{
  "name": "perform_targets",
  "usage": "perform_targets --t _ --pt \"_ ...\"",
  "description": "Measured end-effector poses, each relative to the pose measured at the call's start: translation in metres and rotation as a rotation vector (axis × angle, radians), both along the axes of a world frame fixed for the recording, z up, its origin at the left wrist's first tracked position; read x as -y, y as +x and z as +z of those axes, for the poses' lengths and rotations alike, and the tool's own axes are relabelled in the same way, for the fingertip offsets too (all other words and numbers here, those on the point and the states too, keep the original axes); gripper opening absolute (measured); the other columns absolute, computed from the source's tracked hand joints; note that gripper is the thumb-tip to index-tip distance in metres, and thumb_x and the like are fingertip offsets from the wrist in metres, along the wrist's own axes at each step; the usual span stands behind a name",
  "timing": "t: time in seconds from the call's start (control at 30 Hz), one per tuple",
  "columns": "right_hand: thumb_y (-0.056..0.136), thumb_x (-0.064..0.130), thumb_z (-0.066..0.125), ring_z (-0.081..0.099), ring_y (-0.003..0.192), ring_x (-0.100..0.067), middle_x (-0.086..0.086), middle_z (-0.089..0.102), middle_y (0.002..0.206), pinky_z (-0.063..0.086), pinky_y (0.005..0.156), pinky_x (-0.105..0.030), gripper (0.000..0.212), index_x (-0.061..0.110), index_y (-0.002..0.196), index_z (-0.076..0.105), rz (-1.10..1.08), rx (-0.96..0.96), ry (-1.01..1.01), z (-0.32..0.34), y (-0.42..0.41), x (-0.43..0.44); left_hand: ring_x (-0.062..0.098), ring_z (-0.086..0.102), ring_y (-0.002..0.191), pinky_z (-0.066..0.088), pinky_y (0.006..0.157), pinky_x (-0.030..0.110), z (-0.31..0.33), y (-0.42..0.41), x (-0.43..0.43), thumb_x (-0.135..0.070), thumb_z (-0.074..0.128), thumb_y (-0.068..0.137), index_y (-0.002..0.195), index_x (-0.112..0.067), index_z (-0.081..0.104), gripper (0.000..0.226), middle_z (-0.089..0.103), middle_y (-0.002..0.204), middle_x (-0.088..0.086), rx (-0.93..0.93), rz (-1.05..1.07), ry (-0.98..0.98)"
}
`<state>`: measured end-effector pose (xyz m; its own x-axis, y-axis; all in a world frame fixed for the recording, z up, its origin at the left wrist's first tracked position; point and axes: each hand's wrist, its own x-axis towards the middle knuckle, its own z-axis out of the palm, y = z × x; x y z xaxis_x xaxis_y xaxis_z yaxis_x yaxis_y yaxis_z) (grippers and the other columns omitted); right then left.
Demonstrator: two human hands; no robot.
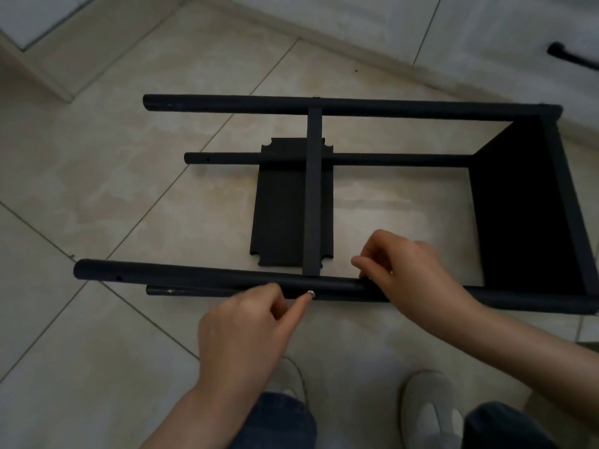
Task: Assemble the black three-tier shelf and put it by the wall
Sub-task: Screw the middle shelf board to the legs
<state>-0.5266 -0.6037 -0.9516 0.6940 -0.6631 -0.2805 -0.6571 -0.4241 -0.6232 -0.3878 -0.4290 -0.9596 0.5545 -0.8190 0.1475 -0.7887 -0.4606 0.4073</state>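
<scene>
On the floor (97,189): our shelf frame (389,108) lies sideways, unfinished.
Left hand (246,328): we pinch the screw (310,293) into the near post (194,276).
Right hand (405,270): grips that post.
Risk: if tilted, the screw may cross-thread or drop.

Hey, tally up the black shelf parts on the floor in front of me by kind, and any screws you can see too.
Black round metal poles: 4
Black flat shelf panels: 3, one fitted at the right end, one edge-on mid-frame, one loose on the tiled floor
Silver screw heads: 1 clearly seen, touched by the left hand
Total: 8
</scene>
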Motion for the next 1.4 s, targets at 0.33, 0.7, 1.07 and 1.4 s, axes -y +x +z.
perform_targets --t 0.33,0.7,1.07,1.4 --pt "0.097 0.016 0.056 0.066 0.088 -0.022 0.003 0.064 0.105 0.055 0.074 -0.038 0.082 0.042 0.153 0.002 0.793 -0.016 -0.503 0.002 0.040 0.019 0.023 0.064 0.116 0.028 0.118 0.052 0.009 0.026 0.021 -0.064 0.046 0.089 0.113 -0.017 0.072 0.059 0.074 0.110 0.001 0.074 -0.273 0.334" --pt "0.100 0.027 0.054 0.052 0.080 -0.004 0.009 0.066 0.099 0.048 0.076 -0.022 0.033 0.031 0.133 0.053 0.929 -0.091 -0.210 0.020 0.067 0.039 0.017 0.067 0.085 0.038 0.108 0.043 0.004 0.030 0.018 -0.061 0.043 0.089 0.102 -0.020 0.075 0.053 0.072 0.086 -0.007 0.033 -0.308 0.249" --pt "0.100 0.027 0.053 0.058 0.080 -0.004 0.008 0.063 0.091 0.050 0.074 -0.022 0.027 0.026 0.127 0.055 0.997 -0.146 -0.128 0.021 0.068 0.028 0.014 0.066 0.077 0.038 0.103 0.034 0.005 0.025 0.005 -0.058 0.044 0.090 0.095 -0.022 0.076 0.049 0.070 0.080 -0.011 0.014 -0.351 0.228" --pt "0.100 0.028 0.053 0.057 0.073 -0.001 0.007 0.063 0.084 0.052 0.072 -0.024 0.021 0.023 0.121 0.057 0.973 -0.136 -0.081 0.020 0.068 0.027 0.013 0.066 0.073 0.048 0.100 0.046 0.011 0.023 0.005 -0.058 0.040 0.092 0.093 -0.023 0.072 0.047 0.069 0.079 -0.013 0.033 -0.366 0.254"
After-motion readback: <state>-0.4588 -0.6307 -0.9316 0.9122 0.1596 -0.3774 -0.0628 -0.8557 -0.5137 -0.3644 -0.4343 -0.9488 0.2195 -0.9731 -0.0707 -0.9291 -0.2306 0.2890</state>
